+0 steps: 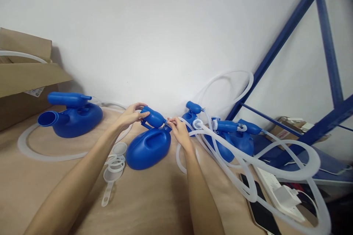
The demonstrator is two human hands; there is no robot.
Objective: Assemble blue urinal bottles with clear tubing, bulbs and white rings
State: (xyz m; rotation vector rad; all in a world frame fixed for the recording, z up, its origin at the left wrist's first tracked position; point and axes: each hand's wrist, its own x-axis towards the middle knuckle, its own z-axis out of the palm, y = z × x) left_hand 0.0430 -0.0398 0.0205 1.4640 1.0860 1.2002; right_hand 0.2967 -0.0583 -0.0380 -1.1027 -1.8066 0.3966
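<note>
In the head view, my left hand (135, 113) grips the wide end of a blue funnel-shaped cup (154, 118), thumb on its side. My right hand (178, 128) pinches at the cup's narrow tip, where a translucent hose end seems to meet it; the fingers partly hide the joint. Just below the cup lies a blue plastic urinal bottle (149, 148) with a moulded handle, on its side on the table. Left of that bottle are several translucent white lids and rings (116, 167), some with strap tabs.
Another blue bottle (77, 121) with a cup on top stands at left, near a cardboard box (30, 79). Several blue bottles (223, 147) with looping hoses (275, 169) crowd the right. A phone (261, 205), a power strip (292, 209) and a blue metal frame (278, 40) are there too.
</note>
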